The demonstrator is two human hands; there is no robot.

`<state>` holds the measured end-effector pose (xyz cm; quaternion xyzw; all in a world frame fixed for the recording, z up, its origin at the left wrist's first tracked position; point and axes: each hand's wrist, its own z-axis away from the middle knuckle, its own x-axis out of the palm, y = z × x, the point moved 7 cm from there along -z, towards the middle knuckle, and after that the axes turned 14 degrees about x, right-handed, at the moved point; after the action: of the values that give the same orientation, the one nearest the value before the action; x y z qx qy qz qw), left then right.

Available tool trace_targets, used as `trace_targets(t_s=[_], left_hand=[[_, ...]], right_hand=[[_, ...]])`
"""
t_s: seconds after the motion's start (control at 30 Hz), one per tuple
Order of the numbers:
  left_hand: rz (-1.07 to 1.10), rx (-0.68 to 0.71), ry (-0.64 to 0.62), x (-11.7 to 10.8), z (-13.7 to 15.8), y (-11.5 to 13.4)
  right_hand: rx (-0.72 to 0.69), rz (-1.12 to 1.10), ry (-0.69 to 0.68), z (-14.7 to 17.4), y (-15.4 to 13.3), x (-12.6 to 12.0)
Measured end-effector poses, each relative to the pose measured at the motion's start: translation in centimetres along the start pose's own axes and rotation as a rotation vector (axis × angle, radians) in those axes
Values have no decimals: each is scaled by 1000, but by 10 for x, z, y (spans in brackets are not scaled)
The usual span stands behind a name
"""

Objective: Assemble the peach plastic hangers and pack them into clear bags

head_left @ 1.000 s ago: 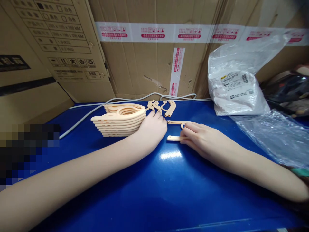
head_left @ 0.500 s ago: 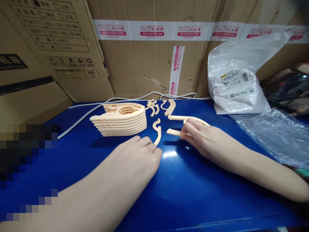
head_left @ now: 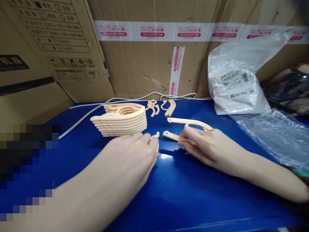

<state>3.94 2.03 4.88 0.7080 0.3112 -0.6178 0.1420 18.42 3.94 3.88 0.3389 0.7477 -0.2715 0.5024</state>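
My left hand (head_left: 137, 154) is closed around a cream plastic hanger hook (head_left: 156, 135); only its tip and a sliver of its shank show past the fingers. My right hand (head_left: 205, 145) pinches a cream hanger arm piece (head_left: 171, 135), whose end with a small hole points left at the hook. Behind it, a second curved arm (head_left: 190, 121) reaches back to the same hand; whether the two are one part is hidden by the fingers. A stack of cream hanger pieces (head_left: 120, 124) lies beyond my left hand. Loose hooks (head_left: 152, 106) sit at the back, beside curved arm parts (head_left: 171, 108).
A blue table (head_left: 183, 199) runs up to cardboard boxes (head_left: 145, 64) along the back and left. White cable (head_left: 84, 120) trails behind the stack. At right stand a white plastic bag (head_left: 236, 87) with a label and a crumpled clear bag (head_left: 272, 135).
My left hand has drawn the hook down, covering most of it. My right hand has turned slightly and brought the arm piece left, nearer the hook, lifting it off the parts behind.
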Motion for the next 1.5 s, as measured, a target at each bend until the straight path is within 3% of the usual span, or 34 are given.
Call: trace_targets(t_s=[0.07, 0.13, 0.27, 0.4, 0.7, 1.0, 1.3, 1.5], left_hand=[[-134, -56, -176, 11, -14, -1], [-192, -96, -231, 19, -21, -3], [-195, -54, -55, 21, -21, -4], [-49, -33, 91, 20, -14, -6], [382, -73, 162, 34, -8, -16], [561, -46, 215, 40, -10, -19], [504, -72, 347, 19, -6, -17], [463, -93, 283, 21, -7, -17]], right_hand=[[1, 9, 6, 0, 1, 0], [9, 16, -4, 0, 4, 1], [37, -3, -47, -4, 12, 7], [59, -68, -66, -9, 19, 10], [86, -114, -87, -10, 18, 7], [65, -95, -47, -10, 17, 7], [18, -107, -159, -5, 12, 16], [14, -51, -179, -4, 7, 15]])
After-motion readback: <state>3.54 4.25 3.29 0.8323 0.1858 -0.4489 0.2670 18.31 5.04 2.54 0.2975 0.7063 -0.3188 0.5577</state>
